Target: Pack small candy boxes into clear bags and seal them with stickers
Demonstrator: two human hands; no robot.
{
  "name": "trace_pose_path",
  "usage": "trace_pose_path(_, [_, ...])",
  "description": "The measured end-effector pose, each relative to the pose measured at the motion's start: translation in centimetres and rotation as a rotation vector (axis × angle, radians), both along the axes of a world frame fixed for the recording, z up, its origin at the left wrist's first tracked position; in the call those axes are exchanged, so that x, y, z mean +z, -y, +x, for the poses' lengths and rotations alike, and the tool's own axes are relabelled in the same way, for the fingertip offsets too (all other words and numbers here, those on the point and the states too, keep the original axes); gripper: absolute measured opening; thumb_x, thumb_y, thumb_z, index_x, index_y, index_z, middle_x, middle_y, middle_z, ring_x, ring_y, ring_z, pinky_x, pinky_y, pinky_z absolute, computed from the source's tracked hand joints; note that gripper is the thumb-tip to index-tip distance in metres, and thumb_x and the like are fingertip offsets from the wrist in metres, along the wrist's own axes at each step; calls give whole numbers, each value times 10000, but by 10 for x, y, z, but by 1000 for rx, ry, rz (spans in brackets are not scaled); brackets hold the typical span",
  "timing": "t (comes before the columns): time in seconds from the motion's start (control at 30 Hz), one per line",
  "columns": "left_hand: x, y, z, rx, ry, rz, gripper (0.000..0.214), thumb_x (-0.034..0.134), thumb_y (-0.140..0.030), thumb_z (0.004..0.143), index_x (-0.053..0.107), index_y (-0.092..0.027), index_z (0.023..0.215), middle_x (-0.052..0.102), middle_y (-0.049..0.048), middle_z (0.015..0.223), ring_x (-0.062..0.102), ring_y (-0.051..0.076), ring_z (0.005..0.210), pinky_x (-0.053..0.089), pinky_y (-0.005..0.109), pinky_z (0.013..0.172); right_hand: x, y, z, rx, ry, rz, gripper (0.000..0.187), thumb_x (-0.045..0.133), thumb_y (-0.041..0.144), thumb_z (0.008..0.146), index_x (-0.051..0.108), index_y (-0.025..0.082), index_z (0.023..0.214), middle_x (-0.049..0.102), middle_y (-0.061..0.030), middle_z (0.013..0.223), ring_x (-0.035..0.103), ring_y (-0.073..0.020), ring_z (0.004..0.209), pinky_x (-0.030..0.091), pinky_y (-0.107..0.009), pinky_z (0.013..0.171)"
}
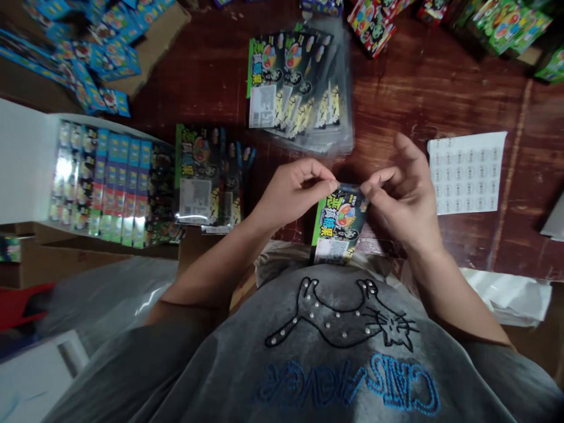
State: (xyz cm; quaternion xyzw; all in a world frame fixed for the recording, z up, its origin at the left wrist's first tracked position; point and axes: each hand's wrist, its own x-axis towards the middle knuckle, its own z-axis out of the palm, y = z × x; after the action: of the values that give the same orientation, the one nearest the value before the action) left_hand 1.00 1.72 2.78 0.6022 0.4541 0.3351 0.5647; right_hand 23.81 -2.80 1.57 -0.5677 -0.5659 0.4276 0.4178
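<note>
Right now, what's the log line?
left hand: pinching black-and-green printed packet | right hand: pinching same packet | white circle-printed sheet: beside right hand

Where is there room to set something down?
Bare table lies between the bag stack and sticker sheet, short of the red boxes, and right of the sheet. Crowded: left, around the white box, and at the held packet.

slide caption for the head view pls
Left hand and right hand pinch the far edge of a printed packet, a white sheet to the right.
</note>
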Motion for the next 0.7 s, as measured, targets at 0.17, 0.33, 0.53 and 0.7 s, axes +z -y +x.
trace_pose_path(0.17, [4, -4, -8, -48, -3, 5, 146, 811, -312, 908, 798, -167, 893, 807, 27, 895, 743, 156, 833, 585, 283, 795, 4, -4, 6, 46, -13, -34, 959, 769, 621, 931, 272, 347, 1705, 801, -40, 1048, 766, -239, 937, 674, -445, 919])
trace_pose_path(0.33, [-1, 2, -15, -138, 75, 44, 213, 873, -330, 872, 801, -189, 1015, 832, 47, 1046, 785, 178, 949, 628, 310, 871, 25, 2, 21, 107, -34, -38, 727, 788, 593, 926, 509, 374, 1560, 784, -11, 990, 765, -235, 949, 655, -463, 962])
trace_pose_path(0.53, [-2, 4, -13, -158, 65, 103, 126, 832, -285, 904, 790, -184, 967, 831, 55, 1022, 789, 177, 941, 639, 320, 884, 72, -32, 32, 385, 81, -71, 245, 791, 500, 942, 762, 258, 967, 737, -18, 976, 695, -178, 912, 591, -371, 874])
trace_pose_path(0.7, [1, 8, -10, -146, 58, 121, 99, 813, -257, 897, 803, -186, 965, 826, 42, 967, 771, 155, 865, 632, 296, 819, 71, -72, 20, 780, 248, -370, 435, 750, 714, 879, 804, 288, 952, 743, -8, 862, 645, -207, 800, 526, -389, 746])
